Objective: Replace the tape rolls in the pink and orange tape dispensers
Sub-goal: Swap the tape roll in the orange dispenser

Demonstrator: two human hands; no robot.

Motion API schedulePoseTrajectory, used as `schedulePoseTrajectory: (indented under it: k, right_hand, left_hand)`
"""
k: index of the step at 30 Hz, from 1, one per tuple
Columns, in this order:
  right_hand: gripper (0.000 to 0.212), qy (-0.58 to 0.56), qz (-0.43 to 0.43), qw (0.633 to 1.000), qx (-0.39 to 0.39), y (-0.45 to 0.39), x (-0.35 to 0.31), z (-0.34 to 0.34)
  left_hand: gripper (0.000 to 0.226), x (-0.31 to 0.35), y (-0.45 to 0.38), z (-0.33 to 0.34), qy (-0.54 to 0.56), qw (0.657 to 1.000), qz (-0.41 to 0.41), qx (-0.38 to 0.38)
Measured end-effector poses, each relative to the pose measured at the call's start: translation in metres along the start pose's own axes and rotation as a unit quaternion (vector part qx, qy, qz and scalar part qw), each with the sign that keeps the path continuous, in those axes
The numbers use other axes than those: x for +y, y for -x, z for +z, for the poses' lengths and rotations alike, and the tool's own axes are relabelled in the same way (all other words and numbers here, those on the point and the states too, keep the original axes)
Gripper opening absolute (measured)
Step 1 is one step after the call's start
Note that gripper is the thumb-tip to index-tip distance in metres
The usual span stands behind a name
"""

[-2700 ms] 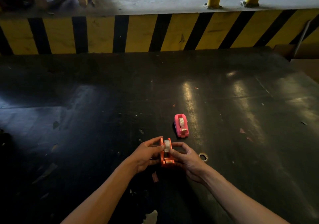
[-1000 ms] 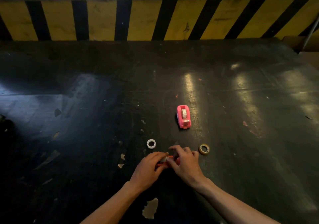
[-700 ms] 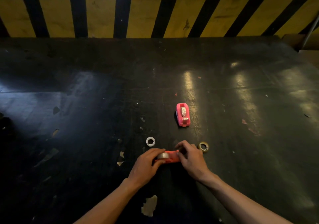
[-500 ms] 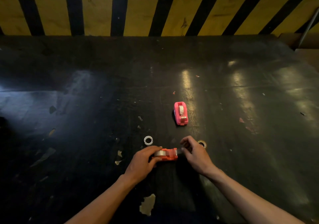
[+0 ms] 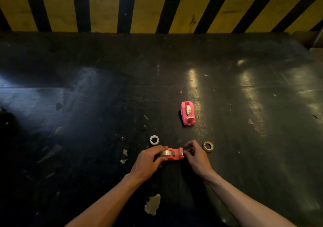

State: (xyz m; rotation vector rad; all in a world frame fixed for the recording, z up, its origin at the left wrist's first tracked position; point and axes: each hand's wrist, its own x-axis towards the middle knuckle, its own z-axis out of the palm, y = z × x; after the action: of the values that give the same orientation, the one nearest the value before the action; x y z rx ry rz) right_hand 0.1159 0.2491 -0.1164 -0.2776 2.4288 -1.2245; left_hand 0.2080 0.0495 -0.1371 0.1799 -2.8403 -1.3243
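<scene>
The orange tape dispenser (image 5: 175, 154) lies sideways on the dark floor, a clear tape roll (image 5: 165, 153) seated in its left end. My left hand (image 5: 148, 162) grips that end, fingers over the roll. My right hand (image 5: 195, 155) pinches at the dispenser's right, cutter end; whether it holds the tape's free end is too small to tell. The pink tape dispenser (image 5: 187, 113) stands alone farther away, a tape roll inside it. A white empty core ring (image 5: 154, 140) lies left of my hands. A brownish tape ring (image 5: 207, 146) lies just right of my right hand.
The floor (image 5: 87, 122) is dark, glossy and scuffed, with paint chips and small scraps scattered about. A yellow-and-black striped barrier (image 5: 157, 10) runs across the far side. A cardboard box edge (image 5: 312, 41) shows at the far right.
The orange dispenser went from being held upright between both hands to lying sideways on the floor. My right hand shifted to its right end. The white core ring has come into view at the left.
</scene>
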Motion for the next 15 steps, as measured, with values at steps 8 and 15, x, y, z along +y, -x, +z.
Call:
schedulePoseTrajectory:
  k: [8,15]
  right_hand:
    - [0.009,-0.003,0.019,0.999,-0.029,-0.0020,0.0003,-0.0046]
    - [0.022,-0.035,0.042,0.998,-0.008,0.0034,-0.0019,0.0029]
  left_hand:
    - [0.047,-0.0039,-0.0012,-0.0007,-0.025,1.000,0.009,-0.002]
    - [0.048,-0.0068,-0.0027,-0.0013,-0.037,0.999,0.023,-0.003]
